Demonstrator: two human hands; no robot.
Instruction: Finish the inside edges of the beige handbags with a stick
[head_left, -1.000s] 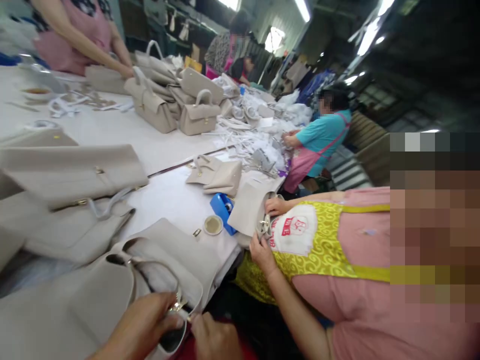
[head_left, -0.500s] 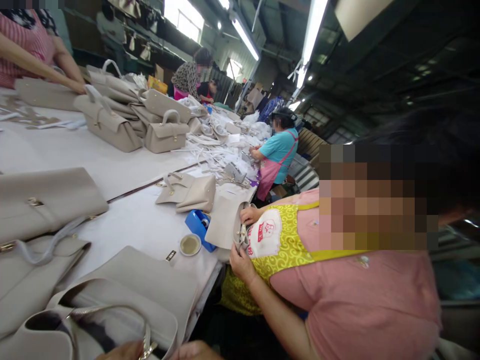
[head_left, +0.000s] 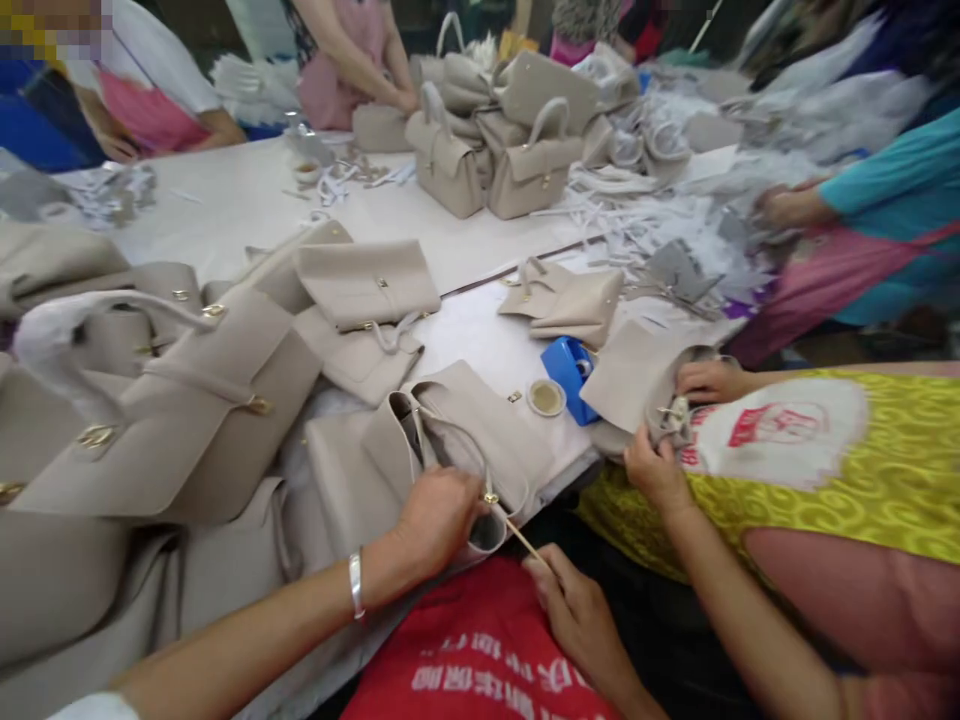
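An unfinished beige handbag lies at the table's front edge with its mouth open toward me. My left hand, a silver bracelet on its wrist, is closed on the bag's edge near a small gold metal fitting. Between the fingers of my right hand is a thin pale stick, its far end at the bag beside that fitting. The left fingertips are partly hidden behind the hand. Just beyond the bag's flap stands a small round dish of pale paste.
A blue tape dispenser stands beside the dish. Several finished-looking handbags crowd the left side, and more bags are heaped farther back. At my right, a co-worker's hands hold another bag. White scraps cover the far right.
The view has swung left and down from the co-worker on my right, bringing my forearms and red apron into sight. My hands stay at the open bag.
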